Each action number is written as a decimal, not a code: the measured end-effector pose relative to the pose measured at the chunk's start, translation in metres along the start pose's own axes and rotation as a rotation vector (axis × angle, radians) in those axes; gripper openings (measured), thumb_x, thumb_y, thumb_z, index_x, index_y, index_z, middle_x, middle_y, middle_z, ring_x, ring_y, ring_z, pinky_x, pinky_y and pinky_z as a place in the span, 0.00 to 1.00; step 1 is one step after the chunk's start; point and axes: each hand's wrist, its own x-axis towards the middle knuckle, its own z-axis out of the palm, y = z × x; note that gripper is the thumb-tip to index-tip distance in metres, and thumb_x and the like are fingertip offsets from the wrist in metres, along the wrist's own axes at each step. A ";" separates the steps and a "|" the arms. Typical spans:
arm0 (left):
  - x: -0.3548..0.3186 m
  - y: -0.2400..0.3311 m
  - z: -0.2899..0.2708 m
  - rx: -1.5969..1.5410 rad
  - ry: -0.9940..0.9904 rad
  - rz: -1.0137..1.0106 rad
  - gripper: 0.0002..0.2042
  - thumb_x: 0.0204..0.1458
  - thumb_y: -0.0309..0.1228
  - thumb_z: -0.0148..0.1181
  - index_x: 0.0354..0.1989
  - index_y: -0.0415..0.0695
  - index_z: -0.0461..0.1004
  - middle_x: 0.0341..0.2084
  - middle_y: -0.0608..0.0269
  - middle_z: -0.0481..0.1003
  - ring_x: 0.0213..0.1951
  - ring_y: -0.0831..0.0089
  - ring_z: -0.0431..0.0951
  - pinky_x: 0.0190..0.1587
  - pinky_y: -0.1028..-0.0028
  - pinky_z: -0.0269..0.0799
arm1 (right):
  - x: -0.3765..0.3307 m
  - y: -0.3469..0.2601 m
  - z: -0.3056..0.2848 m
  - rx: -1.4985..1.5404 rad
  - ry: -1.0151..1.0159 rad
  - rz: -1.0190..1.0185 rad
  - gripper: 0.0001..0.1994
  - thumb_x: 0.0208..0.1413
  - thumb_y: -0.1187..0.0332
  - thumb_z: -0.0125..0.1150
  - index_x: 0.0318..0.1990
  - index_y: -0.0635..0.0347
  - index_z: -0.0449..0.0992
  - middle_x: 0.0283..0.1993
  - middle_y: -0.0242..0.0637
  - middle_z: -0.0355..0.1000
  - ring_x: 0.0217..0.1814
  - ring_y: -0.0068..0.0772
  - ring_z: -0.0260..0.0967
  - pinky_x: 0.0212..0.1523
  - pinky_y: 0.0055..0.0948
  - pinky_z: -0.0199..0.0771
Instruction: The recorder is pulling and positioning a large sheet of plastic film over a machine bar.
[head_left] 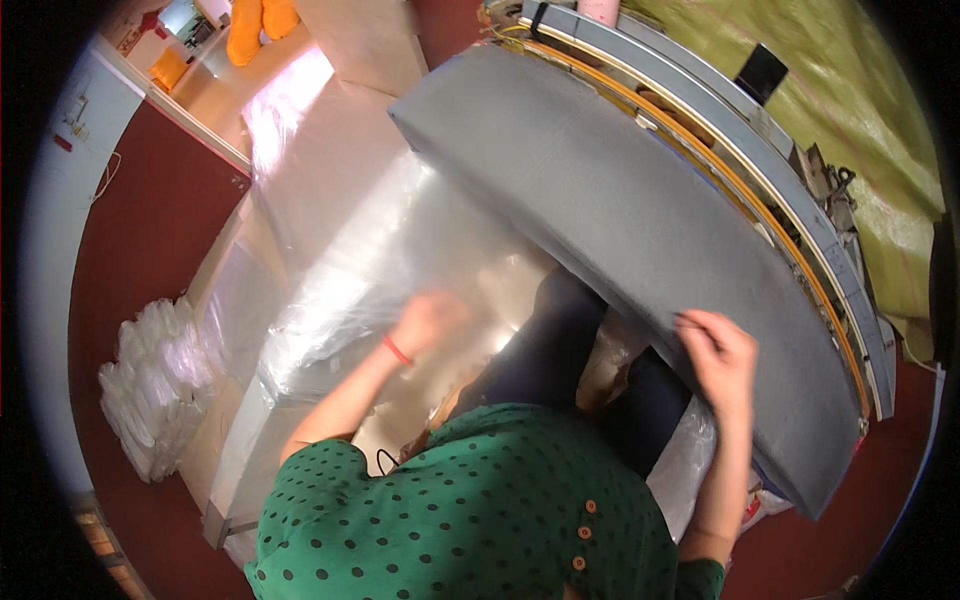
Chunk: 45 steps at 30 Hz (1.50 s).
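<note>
My left hand (432,318), with a red band at the wrist, is over the clear plastic sheeting (345,262) to my left. Motion smears its fingers, so I cannot see whether they hold anything. On the other side, my right hand (722,358) is at the near edge of a long grey padded worktop (600,180). Its fingers are curled together, and what they hold, if anything, is too small to make out.
Behind the worktop runs a metal rail (690,70) with orange edging. A dark phone-like slab (761,74) and metal tools (840,188) lie by a yellow-green sheet (850,110). Bundled clear plastic bags (155,390) lie at the far left, beside a red floor (150,235).
</note>
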 end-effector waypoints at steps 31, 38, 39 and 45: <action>0.082 0.238 0.040 0.027 -0.303 0.453 0.07 0.44 0.25 0.56 0.30 0.40 0.67 0.23 0.72 0.68 0.28 0.85 0.66 0.27 0.86 0.61 | -0.279 0.168 -0.170 -0.398 0.228 0.564 0.01 0.41 0.76 0.55 0.24 0.63 0.72 0.22 0.35 0.69 0.24 0.26 0.66 0.27 0.24 0.65; 0.060 0.205 0.164 0.334 -0.705 0.890 0.30 0.40 0.41 0.60 0.50 0.37 0.60 0.49 0.51 0.63 0.49 0.56 0.63 0.50 0.65 0.60 | -0.283 0.094 -0.242 -0.109 0.660 0.531 0.09 0.49 0.64 0.53 0.23 0.59 0.68 0.20 0.20 0.60 0.20 0.11 0.52 0.19 0.13 0.49; 0.058 0.211 0.179 0.289 -0.677 0.930 0.31 0.40 0.41 0.60 0.51 0.38 0.59 0.48 0.51 0.63 0.48 0.56 0.63 0.50 0.65 0.60 | -0.276 0.087 -0.245 -0.121 0.653 0.496 0.09 0.49 0.64 0.53 0.23 0.59 0.68 0.21 0.21 0.60 0.21 0.11 0.53 0.21 0.14 0.50; 0.058 0.238 0.208 0.327 -0.879 0.934 0.11 0.44 0.29 0.55 0.35 0.36 0.69 0.30 0.55 0.71 0.33 0.62 0.71 0.33 0.67 0.67 | -0.232 0.062 -0.240 -0.199 0.698 0.376 0.10 0.49 0.65 0.53 0.24 0.62 0.68 0.22 0.22 0.61 0.25 0.14 0.54 0.26 0.16 0.54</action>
